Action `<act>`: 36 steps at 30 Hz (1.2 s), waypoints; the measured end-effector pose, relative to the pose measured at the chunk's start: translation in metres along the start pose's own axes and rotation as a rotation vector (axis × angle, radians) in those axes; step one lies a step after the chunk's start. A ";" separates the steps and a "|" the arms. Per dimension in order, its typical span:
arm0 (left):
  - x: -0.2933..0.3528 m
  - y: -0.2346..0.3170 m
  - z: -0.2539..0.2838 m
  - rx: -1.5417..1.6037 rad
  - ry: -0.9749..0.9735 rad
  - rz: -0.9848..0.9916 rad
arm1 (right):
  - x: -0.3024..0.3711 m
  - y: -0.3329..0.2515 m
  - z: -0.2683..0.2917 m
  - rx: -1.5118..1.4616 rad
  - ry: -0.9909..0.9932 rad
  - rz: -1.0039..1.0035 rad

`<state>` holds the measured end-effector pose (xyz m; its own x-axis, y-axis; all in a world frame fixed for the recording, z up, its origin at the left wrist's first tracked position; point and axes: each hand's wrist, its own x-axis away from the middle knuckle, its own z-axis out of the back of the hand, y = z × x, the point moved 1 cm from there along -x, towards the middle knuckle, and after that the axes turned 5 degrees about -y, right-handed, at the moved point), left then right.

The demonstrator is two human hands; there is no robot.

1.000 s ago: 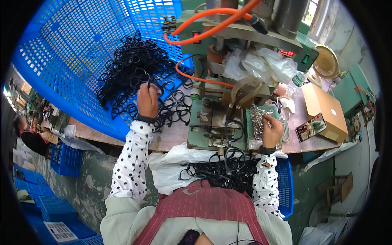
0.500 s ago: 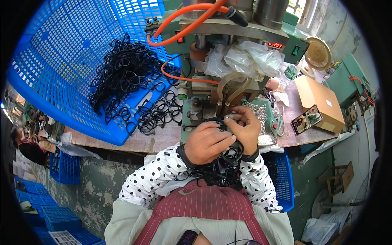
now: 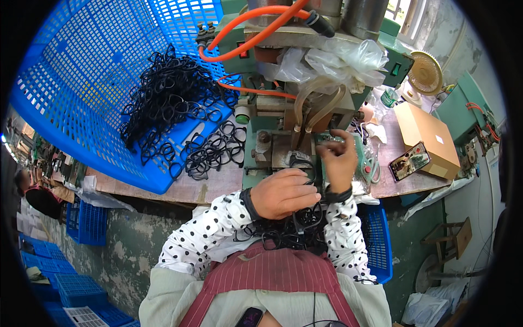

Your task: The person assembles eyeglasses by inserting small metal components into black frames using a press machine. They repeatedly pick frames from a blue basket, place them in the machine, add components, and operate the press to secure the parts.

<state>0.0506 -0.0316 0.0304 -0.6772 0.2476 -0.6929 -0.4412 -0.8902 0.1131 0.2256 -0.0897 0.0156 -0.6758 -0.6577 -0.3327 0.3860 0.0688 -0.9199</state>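
My left hand (image 3: 283, 194) is closed, palm down, in front of the green press, with black plastic eyeglass frames (image 3: 298, 222) hanging below its fingers. Its grip is partly hidden under the knuckles. One black eyeglass frame (image 3: 299, 159) lies at the metal fixture (image 3: 282, 144), below two clear tubes (image 3: 310, 117), and reaches back toward that hand. My right hand (image 3: 340, 163) is raised right of the fixture, near a tray of small shiny metal parts (image 3: 336, 138). Motion smears its curled fingers, so anything between them does not show. More black frames are heaped on my lap.
A large blue basket (image 3: 144, 174) holding a heap of black frames (image 3: 169, 92) tilts at the left. Loose frames (image 3: 215, 152) lie beside it. To the right are a phone (image 3: 409, 162), a cardboard box (image 3: 427, 136) and a fan (image 3: 425, 73). Orange hoses (image 3: 250, 52) cross the press.
My right hand has parted from the left and moved right and up toward the metal parts. My left hand has shifted slightly, uncovering the fixture. The press's bag-covered upper part has risen.
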 end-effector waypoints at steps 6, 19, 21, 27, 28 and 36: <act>0.007 -0.008 -0.003 0.022 -0.047 -0.002 | -0.009 0.110 0.059 0.657 0.080 -0.002; 0.011 0.003 0.005 -0.165 -0.071 0.037 | -0.001 0.110 0.052 0.696 0.161 0.320; 0.028 0.000 0.019 -0.273 -0.043 0.020 | 0.000 0.102 0.050 0.683 0.195 0.326; 0.097 -0.041 0.088 -0.773 -0.034 0.663 | 0.001 0.103 0.049 0.682 0.216 0.185; 0.113 -0.043 0.096 -0.805 -0.143 0.837 | 0.001 0.103 0.049 0.658 0.212 0.164; 0.207 -0.050 0.103 -0.687 -0.257 1.075 | 0.004 0.122 0.051 0.611 0.261 0.236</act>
<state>-0.1279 0.1038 -0.0458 -0.6274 -0.7101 -0.3196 0.7275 -0.6809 0.0847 0.3021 -0.1218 -0.0877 -0.6293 -0.4709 -0.6183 0.7729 -0.2964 -0.5610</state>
